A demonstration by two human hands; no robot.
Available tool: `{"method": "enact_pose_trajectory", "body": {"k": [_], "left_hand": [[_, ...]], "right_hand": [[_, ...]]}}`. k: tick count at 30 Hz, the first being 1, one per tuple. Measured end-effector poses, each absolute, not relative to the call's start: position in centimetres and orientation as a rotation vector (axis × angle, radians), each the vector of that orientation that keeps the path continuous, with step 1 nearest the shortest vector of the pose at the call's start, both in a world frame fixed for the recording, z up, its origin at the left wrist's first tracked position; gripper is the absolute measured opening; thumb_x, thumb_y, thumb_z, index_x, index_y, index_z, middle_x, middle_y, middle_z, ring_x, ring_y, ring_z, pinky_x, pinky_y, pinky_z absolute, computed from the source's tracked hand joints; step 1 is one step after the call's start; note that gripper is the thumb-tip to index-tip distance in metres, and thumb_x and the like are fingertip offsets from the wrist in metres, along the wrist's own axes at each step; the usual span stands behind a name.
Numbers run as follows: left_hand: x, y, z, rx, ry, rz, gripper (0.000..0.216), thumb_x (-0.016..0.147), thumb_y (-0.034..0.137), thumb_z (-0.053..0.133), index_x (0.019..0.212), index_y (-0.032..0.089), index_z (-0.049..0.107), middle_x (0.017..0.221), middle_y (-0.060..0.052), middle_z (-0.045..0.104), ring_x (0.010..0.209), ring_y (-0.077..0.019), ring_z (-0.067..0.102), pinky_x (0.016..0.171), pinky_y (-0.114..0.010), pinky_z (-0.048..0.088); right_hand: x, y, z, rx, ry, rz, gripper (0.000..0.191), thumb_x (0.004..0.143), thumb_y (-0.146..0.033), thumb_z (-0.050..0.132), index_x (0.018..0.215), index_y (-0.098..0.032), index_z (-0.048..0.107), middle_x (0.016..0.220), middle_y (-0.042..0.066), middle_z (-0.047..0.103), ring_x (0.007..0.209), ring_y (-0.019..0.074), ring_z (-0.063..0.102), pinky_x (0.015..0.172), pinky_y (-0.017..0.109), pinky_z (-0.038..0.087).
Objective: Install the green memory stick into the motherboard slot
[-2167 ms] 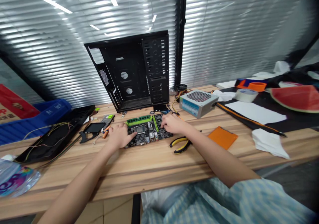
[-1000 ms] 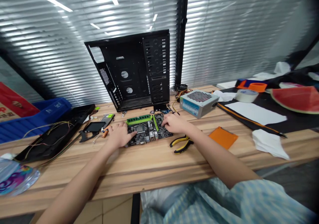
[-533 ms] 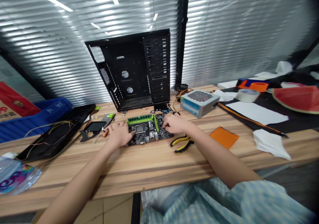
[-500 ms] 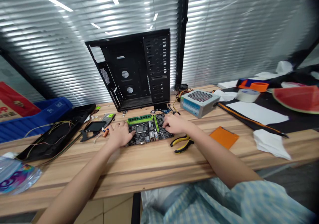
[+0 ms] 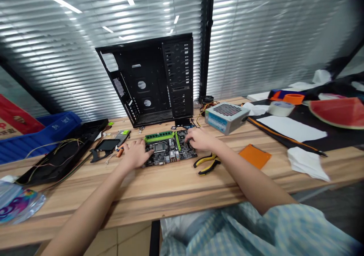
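Observation:
A black motherboard (image 5: 167, 151) with green memory slots lies flat on the wooden table (image 5: 176, 187). My left hand (image 5: 135, 153) rests on the board's left edge, fingers spread and lying flat. My right hand (image 5: 199, 139) lies on the board's right side with the fingers curled down onto it; what they touch is hidden. Yellow-handled pliers (image 5: 207, 163) lie just right of the board, under my right forearm.
An open black computer case (image 5: 153, 83) stands behind the board. A grey power supply (image 5: 226, 117) sits to its right. An orange pad (image 5: 254, 156), white cloths (image 5: 307, 161), a tape roll (image 5: 280, 108) and a watermelon slice (image 5: 338, 112) lie right. A black panel with wires (image 5: 65, 149) and a blue bin (image 5: 36, 134) lie left.
Almost nothing has moved. Both hands stay on the motherboard; my right hand has shifted slightly on the board's right side.

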State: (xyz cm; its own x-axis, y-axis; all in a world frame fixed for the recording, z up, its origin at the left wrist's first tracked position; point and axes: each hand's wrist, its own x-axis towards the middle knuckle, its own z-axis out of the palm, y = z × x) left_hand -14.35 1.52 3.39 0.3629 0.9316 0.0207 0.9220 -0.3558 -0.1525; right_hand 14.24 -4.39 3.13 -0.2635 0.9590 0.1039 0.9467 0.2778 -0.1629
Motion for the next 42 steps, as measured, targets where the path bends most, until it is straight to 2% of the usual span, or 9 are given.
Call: {"method": "enact_pose_trajectory", "body": {"k": [8, 16, 22, 29, 36, 42], "left_hand": [[-14.4, 1.5, 3.3, -2.473, -1.7, 0.091, 0.055, 0.091, 0.054, 0.039, 0.125, 0.015, 0.056, 0.14, -0.021, 0.052, 0.125, -0.0409, 0.049, 0.101, -0.063, 0.031], [-14.3, 1.5, 3.3, -2.476, -1.688, 0.104, 0.053, 0.091, 0.052, 0.039, 0.123, 0.014, 0.056, 0.137, -0.021, 0.054, 0.125, -0.0395, 0.049, 0.102, -0.064, 0.03], [-14.3, 1.6, 3.3, -2.476, -1.698, 0.116, 0.055, 0.091, 0.053, 0.039, 0.127, 0.014, 0.055, 0.141, -0.022, 0.051, 0.127, -0.0401, 0.047, 0.102, -0.063, 0.031], [-14.4, 1.7, 3.2, -2.484, -1.705, 0.098, 0.055, 0.091, 0.053, 0.04, 0.126, 0.014, 0.056, 0.14, -0.022, 0.052, 0.127, -0.0395, 0.047, 0.101, -0.063, 0.032], [-14.3, 1.5, 3.4, -2.487, -1.691, 0.099, 0.053, 0.092, 0.052, 0.04, 0.124, 0.014, 0.057, 0.139, -0.021, 0.053, 0.127, -0.0397, 0.048, 0.102, -0.062, 0.032], [-14.3, 1.5, 3.5, -2.473, -1.698, 0.121, 0.055, 0.092, 0.052, 0.039, 0.127, 0.014, 0.056, 0.142, -0.021, 0.051, 0.128, -0.0397, 0.047, 0.102, -0.062, 0.032]], "right_hand": [[13.9, -4.4, 3.0, -1.754, -2.393, 0.123, 0.037, 0.082, -0.011, 0.049, 0.095, -0.026, 0.079, 0.11, 0.006, 0.067, 0.105, 0.0228, 0.059, 0.091, 0.033, 0.037], [14.0, -4.3, 2.7, -1.747, -2.392, 0.143, 0.037, 0.082, -0.01, 0.049, 0.095, -0.027, 0.079, 0.109, 0.004, 0.067, 0.105, 0.0221, 0.059, 0.089, 0.031, 0.038], [15.1, -2.3, 1.9, -1.769, -2.293, 0.061, 0.04, 0.084, -0.008, 0.047, 0.108, -0.023, 0.075, 0.112, 0.008, 0.063, 0.105, 0.0202, 0.059, 0.091, 0.028, 0.04], [15.0, 1.8, 1.7, -1.816, -2.239, 0.072, 0.047, 0.09, -0.008, 0.042, 0.123, -0.026, 0.07, 0.115, 0.008, 0.06, 0.106, 0.0192, 0.059, 0.096, 0.026, 0.04], [13.5, 2.7, 0.9, -1.906, -2.18, 0.038, 0.047, 0.088, -0.015, 0.044, 0.126, -0.032, 0.068, 0.121, 0.008, 0.059, 0.108, 0.0241, 0.06, 0.096, 0.036, 0.043], [13.6, 2.5, 0.7, -1.887, -2.207, 0.089, 0.047, 0.088, -0.014, 0.045, 0.125, -0.032, 0.068, 0.123, 0.009, 0.058, 0.116, 0.0262, 0.055, 0.102, 0.045, 0.037]]}}
